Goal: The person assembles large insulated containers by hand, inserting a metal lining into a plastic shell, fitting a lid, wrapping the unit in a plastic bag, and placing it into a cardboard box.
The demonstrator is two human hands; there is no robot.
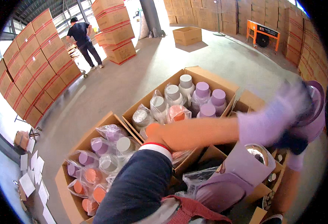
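Observation:
My left arm, in a navy sleeve with a red and white cuff, stretches across to the right. Its lavender glove covers my left hand (pixel 283 112), smeared by motion at the mouth end of a purple vacuum jug (pixel 317 123) with a looped handle. From below, my right hand (pixel 292 143), in a lavender glove with a dark palm, grips that jug; its fingertips are partly hidden. Nearer to me lies a second purple vacuum jug (pixel 242 164), tilted, uncapped, its shiny inside showing. Clear plastic wrap (pixel 197 177) is beside it.
Open cartons (pixel 65 183) hold bagged jugs with purple, grey and orange lids (pixel 93 175). Stacked cartons (pixel 40 67) stand at left, near a person (pixel 82 39) in dark clothes. An orange-framed machine (pixel 263 34) and an open carton (pixel 187 36) are behind. White sheets (pixel 27 184) lie on the floor.

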